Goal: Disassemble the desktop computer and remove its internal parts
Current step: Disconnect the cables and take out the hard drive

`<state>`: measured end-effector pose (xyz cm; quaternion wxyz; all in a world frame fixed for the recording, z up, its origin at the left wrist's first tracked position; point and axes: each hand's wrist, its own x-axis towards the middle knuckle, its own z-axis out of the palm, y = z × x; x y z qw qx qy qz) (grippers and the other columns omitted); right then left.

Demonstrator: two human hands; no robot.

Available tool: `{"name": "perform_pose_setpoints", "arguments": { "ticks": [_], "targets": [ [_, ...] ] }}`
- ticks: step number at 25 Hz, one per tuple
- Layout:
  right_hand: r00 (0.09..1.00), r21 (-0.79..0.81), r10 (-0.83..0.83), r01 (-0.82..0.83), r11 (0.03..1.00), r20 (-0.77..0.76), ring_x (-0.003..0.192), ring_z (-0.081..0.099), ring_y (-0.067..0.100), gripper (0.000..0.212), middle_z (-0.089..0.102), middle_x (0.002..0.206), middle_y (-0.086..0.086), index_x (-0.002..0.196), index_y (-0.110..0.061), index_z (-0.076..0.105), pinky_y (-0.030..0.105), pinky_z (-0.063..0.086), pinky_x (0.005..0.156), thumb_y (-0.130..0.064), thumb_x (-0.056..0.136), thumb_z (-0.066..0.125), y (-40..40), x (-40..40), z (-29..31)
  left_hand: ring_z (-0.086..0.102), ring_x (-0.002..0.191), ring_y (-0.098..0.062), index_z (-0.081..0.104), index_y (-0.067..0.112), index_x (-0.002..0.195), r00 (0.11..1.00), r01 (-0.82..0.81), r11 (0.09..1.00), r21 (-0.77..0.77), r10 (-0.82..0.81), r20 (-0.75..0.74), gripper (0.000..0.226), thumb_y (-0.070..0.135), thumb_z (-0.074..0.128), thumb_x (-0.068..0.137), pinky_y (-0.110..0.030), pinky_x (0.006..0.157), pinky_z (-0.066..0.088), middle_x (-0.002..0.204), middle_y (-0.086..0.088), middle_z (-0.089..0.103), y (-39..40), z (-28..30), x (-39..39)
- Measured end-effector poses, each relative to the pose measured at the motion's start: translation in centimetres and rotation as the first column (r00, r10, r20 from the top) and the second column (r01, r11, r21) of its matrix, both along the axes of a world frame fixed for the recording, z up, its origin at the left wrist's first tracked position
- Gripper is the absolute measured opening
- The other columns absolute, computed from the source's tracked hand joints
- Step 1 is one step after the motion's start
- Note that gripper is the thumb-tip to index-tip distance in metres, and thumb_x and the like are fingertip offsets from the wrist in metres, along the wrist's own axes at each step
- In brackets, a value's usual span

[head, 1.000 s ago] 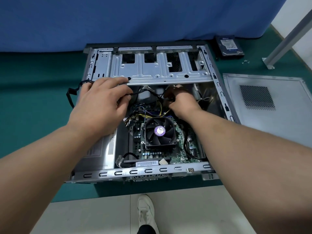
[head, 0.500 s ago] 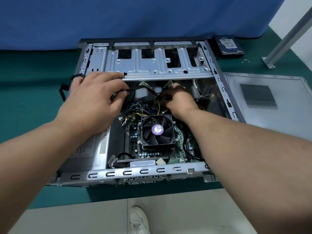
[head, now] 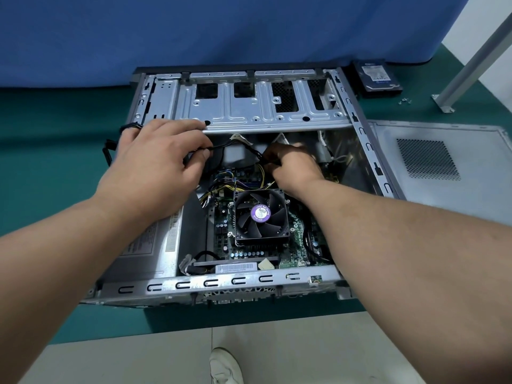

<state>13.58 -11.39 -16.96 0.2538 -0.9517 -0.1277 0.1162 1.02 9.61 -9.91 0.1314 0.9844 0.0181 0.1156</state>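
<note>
Head view showed the open silver sheet-metal desktop case [head: 221,282] lying on its side on the green table mat [head: 55,167], its black square cooler fan with a purple round label [head: 260,213] sitting just nearer than both sets of fingers. Left hand [head: 155,173] had its fingers curled round a black cable bundle [head: 221,146], while right hand [head: 291,164] pinched cables near the yellow wires [head: 261,173] just beside its fingertips. Beyond the fingers lay the perforated grey metal drive cage [head: 257,106], the flat grey side panel with a mesh vent [head: 443,176] and a dark rectangular hard drive [head: 378,77].
</note>
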Motion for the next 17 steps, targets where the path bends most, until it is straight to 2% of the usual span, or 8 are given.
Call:
{"name": "perform_pose_setpoints", "arguments": {
  "ticks": [3,7,14,17],
  "targets": [
    [1.000,0.032,0.002,-0.002,0.999,-0.017,0.107,0.062,0.035,0.017,0.065,0.119,0.010,0.107,-0.038,0.067,0.033,0.054,0.090,-0.026,0.096,0.062,-0.03,0.03,-0.06,0.044,0.135,-0.020,0.068,0.038,0.116,1.000,0.003,1.000,-0.001,-0.003,-0.004,0.032,0.047,0.043,0.098,-0.053,0.107,0.028,0.145,0.017,0.056,-0.01,-0.02,-0.05],
    [1.000,0.027,-0.009,0.010,1.000,-0.023,0.106,0.062,0.033,0.018,0.065,0.120,0.009,0.108,-0.038,0.067,0.027,0.048,0.086,-0.025,0.096,0.062,0.18,0.06,-0.14,0.043,0.136,-0.020,0.068,0.037,0.116,1.000,-0.006,1.000,-0.003,0.006,-0.001,0.022,0.040,0.050,0.103,-0.052,0.108,0.027,0.147,0.017,0.055,0.07,-0.08,-0.03],
    [0.998,0.072,-0.025,0.029,0.997,-0.050,0.108,0.060,0.034,0.019,0.062,0.125,0.010,0.111,-0.037,0.066,0.027,0.048,0.088,-0.026,0.096,0.062,0.13,0.18,-0.50,0.040,0.137,-0.019,0.068,0.037,0.116,1.000,-0.009,1.000,0.012,0.009,-0.003,0.020,0.037,0.053,0.104,-0.050,0.109,0.025,0.149,0.018,0.052,0.23,-0.11,0.07],
    [0.997,0.119,-0.031,0.040,0.992,-0.073,0.101,0.060,0.032,0.020,0.062,0.122,0.008,0.108,-0.040,0.067,0.026,0.046,0.081,-0.024,0.096,0.063,0.00,0.17,-0.61,0.040,0.137,-0.018,0.067,0.037,0.117,1.000,-0.003,1.000,0.015,0.003,-0.003,0.023,0.041,0.049,0.103,-0.051,0.108,0.025,0.149,0.018,0.052,0.23,-0.14,0.04]
  ]
}}
